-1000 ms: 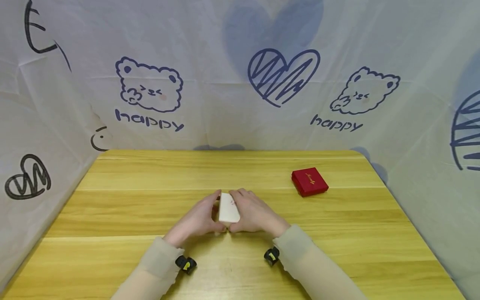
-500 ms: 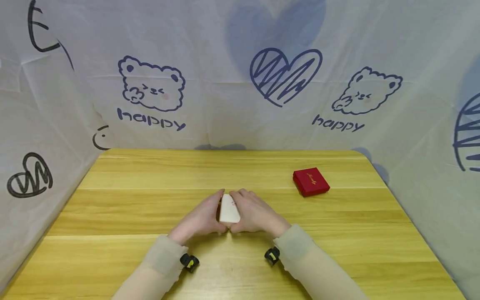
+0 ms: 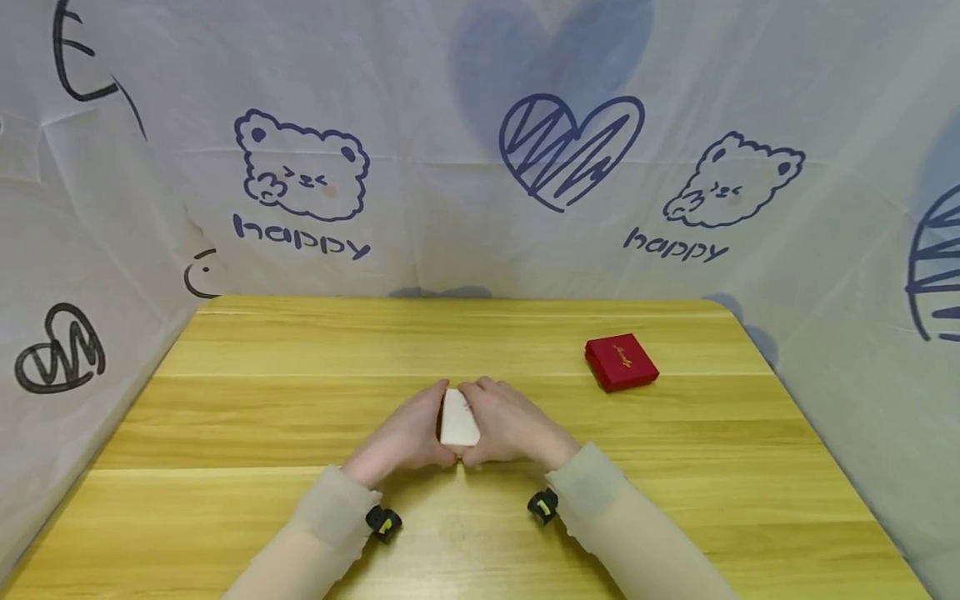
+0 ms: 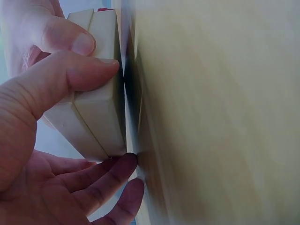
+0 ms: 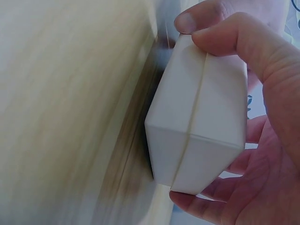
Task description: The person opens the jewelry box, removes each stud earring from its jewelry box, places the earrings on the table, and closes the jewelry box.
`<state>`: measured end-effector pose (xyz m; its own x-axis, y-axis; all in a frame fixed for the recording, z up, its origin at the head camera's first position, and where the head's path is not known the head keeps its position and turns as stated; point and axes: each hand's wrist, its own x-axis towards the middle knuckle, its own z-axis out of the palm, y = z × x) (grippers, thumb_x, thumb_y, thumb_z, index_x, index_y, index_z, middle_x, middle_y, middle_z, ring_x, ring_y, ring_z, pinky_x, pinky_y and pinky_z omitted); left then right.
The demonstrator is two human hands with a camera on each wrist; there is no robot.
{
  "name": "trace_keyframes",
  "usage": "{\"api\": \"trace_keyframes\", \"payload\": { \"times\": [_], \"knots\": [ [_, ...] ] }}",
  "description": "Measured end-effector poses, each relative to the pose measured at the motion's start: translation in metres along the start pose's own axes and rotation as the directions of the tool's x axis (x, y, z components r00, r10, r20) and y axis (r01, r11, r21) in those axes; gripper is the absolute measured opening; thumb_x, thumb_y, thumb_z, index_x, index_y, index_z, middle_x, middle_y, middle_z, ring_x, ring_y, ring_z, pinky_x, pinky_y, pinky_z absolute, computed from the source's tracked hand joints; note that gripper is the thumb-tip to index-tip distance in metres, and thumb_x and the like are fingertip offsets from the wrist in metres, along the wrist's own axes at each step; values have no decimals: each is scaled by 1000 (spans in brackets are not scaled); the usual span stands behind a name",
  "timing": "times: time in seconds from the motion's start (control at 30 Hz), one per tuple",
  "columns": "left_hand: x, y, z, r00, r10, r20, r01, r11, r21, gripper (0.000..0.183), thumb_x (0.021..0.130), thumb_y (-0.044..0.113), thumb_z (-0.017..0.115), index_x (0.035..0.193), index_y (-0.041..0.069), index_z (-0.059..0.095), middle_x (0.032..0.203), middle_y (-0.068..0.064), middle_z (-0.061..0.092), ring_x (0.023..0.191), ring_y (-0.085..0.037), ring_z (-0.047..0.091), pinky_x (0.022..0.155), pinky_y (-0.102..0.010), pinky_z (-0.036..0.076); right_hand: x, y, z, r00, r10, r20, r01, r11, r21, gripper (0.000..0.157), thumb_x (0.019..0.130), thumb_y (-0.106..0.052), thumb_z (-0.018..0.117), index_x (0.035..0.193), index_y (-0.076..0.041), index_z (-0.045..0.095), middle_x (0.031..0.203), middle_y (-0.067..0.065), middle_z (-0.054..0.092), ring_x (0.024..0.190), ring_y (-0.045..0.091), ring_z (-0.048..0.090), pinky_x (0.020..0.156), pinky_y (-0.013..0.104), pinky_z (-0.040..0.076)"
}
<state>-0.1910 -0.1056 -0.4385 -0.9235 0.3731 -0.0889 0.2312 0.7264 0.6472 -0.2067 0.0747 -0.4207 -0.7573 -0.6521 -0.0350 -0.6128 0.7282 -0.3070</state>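
A small white box [image 3: 459, 421] with rounded edges and faint reddish print on top sits at the middle of the table between both hands. A thin seam runs round its sides in the wrist views. My left hand [image 3: 407, 433] grips the box's left part, thumb on the near side and fingertips at the far side. From the right, my right hand [image 3: 517, 427] holds it the same way, its fingers covering part of the top. Both thumbs lie close together on the box's near face [image 4: 101, 105]. In the right wrist view the box [image 5: 197, 108] stands close over the tabletop.
A flat red box [image 3: 622, 362] with gold lettering lies on the wooden table [image 3: 300, 350], toward the back right. A white cloth [image 3: 435, 217] printed with bears and hearts hangs behind and beside the table. Black wrist devices [image 3: 543, 506] sit at both cuffs.
My left hand has shifted slightly right and closed in on the white box, narrowing the gap between palm and box. My right hand stays almost where it was.
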Motion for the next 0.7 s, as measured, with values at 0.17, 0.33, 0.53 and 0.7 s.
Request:
{"api": "trace_keyframes", "payload": {
  "times": [0.17,0.33,0.53,0.7],
  "knots": [
    [-1,2,0,1000,-8,-7,8,1000,10,106,61,6,88,148,-9,28,129,-18,54,103,-26,55,89,-44,48,0,0,-1,1000,12,10,-12,1000,17,85,69,-37,84,138,-5,49,119,6,56,94,18,53,81,31,48],
    [-2,3,-1,1000,-9,-9,9,1000,11,106,61,6,88,147,-9,29,127,-17,55,101,-25,56,88,-44,49,0,0,-1,1000,10,12,-11,1000,16,86,68,-38,84,139,-5,49,119,5,57,94,17,53,80,30,48],
    [-2,3,0,1000,5,-18,-4,1000,15,104,61,6,88,146,-10,31,122,-16,57,99,-25,56,87,-43,49,0,0,-2,1000,5,12,-5,1000,24,85,68,-37,84,138,-4,49,117,5,57,92,16,53,79,30,48],
    [-2,3,-1,1000,-1,-4,1,1000,0,106,62,7,87,148,-9,27,126,-17,55,102,-26,56,88,-43,49,0,1,-3,1000,12,19,-13,999,49,85,68,-35,84,140,-5,48,118,5,57,93,16,53,80,30,48]
  ]
}}
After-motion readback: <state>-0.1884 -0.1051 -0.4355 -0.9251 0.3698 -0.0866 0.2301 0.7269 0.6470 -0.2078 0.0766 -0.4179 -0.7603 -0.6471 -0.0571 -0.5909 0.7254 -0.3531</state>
